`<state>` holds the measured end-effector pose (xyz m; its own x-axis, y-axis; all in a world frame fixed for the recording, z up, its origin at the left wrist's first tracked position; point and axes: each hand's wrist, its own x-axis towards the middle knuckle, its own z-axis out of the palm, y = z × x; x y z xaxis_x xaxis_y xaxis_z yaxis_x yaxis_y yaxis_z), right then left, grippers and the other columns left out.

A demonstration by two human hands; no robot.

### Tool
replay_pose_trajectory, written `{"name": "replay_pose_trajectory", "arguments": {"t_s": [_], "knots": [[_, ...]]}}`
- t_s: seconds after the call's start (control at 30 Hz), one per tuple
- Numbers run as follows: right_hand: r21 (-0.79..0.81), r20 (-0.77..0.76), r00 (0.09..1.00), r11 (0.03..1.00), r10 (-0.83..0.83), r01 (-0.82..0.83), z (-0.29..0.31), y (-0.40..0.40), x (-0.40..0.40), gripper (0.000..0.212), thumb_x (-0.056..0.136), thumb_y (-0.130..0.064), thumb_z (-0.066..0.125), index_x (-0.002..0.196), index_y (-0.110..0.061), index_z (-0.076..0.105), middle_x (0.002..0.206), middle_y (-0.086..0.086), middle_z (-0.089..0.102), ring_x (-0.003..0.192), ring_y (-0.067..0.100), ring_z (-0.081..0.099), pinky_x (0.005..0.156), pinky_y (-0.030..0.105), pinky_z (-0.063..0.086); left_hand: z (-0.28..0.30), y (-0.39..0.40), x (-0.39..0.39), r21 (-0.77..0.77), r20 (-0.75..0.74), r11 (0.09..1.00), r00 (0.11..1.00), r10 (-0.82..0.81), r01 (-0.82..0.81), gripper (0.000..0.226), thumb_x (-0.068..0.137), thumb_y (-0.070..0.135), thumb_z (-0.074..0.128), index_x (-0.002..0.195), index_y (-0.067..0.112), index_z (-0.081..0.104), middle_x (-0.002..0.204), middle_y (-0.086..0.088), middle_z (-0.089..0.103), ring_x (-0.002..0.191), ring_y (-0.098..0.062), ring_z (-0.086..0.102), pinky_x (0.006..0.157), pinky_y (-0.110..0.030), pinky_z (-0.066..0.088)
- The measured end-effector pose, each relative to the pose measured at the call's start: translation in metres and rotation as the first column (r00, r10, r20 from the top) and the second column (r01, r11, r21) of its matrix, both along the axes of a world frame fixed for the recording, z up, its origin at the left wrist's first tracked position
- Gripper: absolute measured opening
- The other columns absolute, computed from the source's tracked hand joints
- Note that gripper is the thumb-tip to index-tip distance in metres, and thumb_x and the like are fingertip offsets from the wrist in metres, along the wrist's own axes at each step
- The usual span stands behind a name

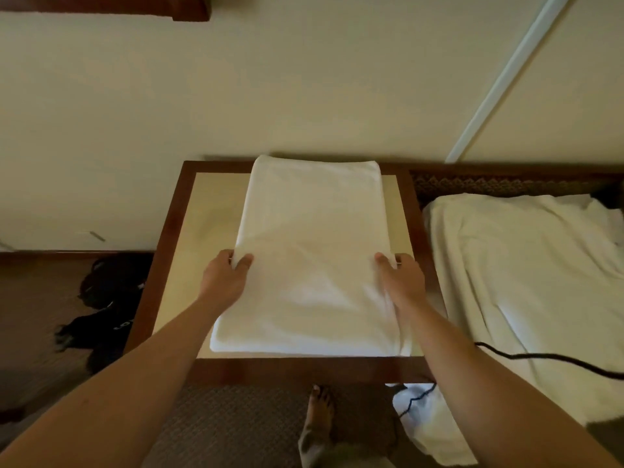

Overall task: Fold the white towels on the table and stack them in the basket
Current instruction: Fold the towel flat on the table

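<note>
The left hand (224,276) pinches the left edge of the white towel (312,251). Its thumb sits on top of the cloth and its fingers curl under the edge. The towel lies flat on the table (216,204), in the middle of it. Its long way runs from 6 o'clock, close to the person, up to 12 o'clock, by the wall. Both hands hold it about halfway along that long way, so a lot of towel lies past the hands toward 12 and a lot lies back toward 6. The right hand (401,276) pinches the right edge the same way, thumb on top. The two hands sit level, one at 9 o'clock of the towel and one at 3 o'clock. I think the next fold goes along the long way. More white cloth (526,275) lies off at 3 o'clock. I cannot see a basket
</note>
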<state>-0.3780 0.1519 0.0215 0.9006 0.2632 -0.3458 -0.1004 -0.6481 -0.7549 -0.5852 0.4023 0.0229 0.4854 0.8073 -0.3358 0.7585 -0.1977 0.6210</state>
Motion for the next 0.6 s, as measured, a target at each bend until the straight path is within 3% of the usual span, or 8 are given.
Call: {"name": "replay_pose_trajectory", "arguments": {"t_s": [0.1, 0.3, 0.43, 0.53, 0.6], "knots": [[0.002, 0.044, 0.998, 0.999, 0.039, -0.04, -0.007, 0.002, 0.006, 0.025, 0.097, -0.038, 0.064, 0.1, -0.014, 0.061, 0.093, 0.001, 0.065, 0.081, 0.017, 0.063, 0.058, 0.027, 0.041, -0.004, 0.006, 0.004, 0.035, 0.007, 0.998, 0.999, 0.053, -0.053, 0.024, 0.103, 0.038, 0.056, 0.111, 0.015, 0.058, 0.093, -0.002, 0.062, 0.08, -0.023, 0.057, 0.065, -0.032, 0.04], [-0.052, 0.116, 0.992, 0.998, 0.046, -0.04, -0.005, 0.013, 0.012, 0.038, 0.103, -0.036, 0.056, 0.124, -0.005, 0.058, 0.1, 0.004, 0.06, 0.096, 0.029, 0.061, 0.073, 0.032, 0.038, -0.01, 0.009, 0.008, 0.058, 0.052, 0.991, 0.991, 0.12, -0.123, 0.022, 0.107, 0.034, 0.048, 0.107, 0.014, 0.056, 0.088, -0.002, 0.058, 0.09, -0.032, 0.057, 0.074, -0.036, 0.041], [-0.17, 0.118, 0.991, 0.985, 0.056, -0.036, 0.0, 0.014, 0.001, 0.052, 0.104, -0.046, 0.051, 0.136, -0.006, 0.049, 0.118, 0.013, 0.063, 0.11, 0.037, 0.063, 0.079, 0.035, 0.045, -0.005, -0.001, 0.006, 0.07, 0.033, 0.991, 0.993, 0.112, -0.114, 0.035, 0.107, 0.039, 0.045, 0.127, 0.011, 0.053, 0.105, -0.001, 0.057, 0.096, -0.025, 0.052, 0.081, -0.039, 0.043], [-0.323, 0.117, 0.978, 0.938, 0.171, -0.125, -0.009, -0.002, -0.006, 0.057, 0.102, -0.057, 0.046, 0.128, -0.007, 0.051, 0.117, 0.015, 0.066, 0.104, 0.037, 0.065, 0.084, 0.044, 0.055, -0.012, -0.005, -0.012, 0.052, -0.008, 0.997, 0.999, 0.048, -0.048, 0.035, 0.107, 0.042, 0.045, 0.127, 0.014, 0.049, 0.109, -0.002, 0.057, 0.1, -0.029, 0.058, 0.083, -0.044, 0.05], [-0.316, 0.123, 0.977, 0.94, 0.177, -0.13, -0.012, -0.006, -0.006, 0.051, 0.103, -0.054, 0.046, 0.12, -0.006, 0.052, 0.111, 0.015, 0.066, 0.099, 0.038, 0.065, 0.08, 0.044, 0.055, -0.017, -0.004, -0.019, 0.049, -0.003, 0.997, 0.999, 0.053, -0.053, 0.032, 0.107, 0.042, 0.045, 0.123, 0.014, 0.05, 0.108, -0.006, 0.06, 0.099, -0.03, 0.059, 0.08, -0.042, 0.048]]}}
